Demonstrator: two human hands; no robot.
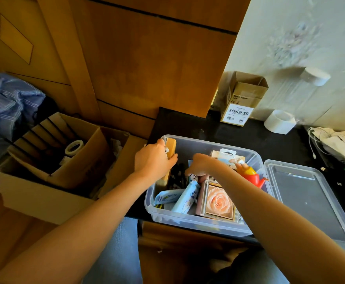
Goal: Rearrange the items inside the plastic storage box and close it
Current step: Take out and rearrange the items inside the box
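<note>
The clear plastic storage box [198, 224] stands open on the black tabletop, and its clear lid [308, 203] lies flat to the right of it. My left hand [154, 159] grips a flat tan box [171, 147] standing on edge against the box's left wall. My right hand [201, 167] reaches down among the items in the middle with its fingers curled; what it holds is hidden. Inside lie a rose-print box [218, 201], light blue pouches [187, 198], a red and yellow toy [253, 176] and carded packets [225, 156].
An open cardboard box [44, 193] with a tape roll [74, 146] sits on the floor to the left, beside blue striped cloth [5, 111]. At the back stand a small carton [242, 99] and a white tape roll [280, 121]. White cables [319, 138] lie at right.
</note>
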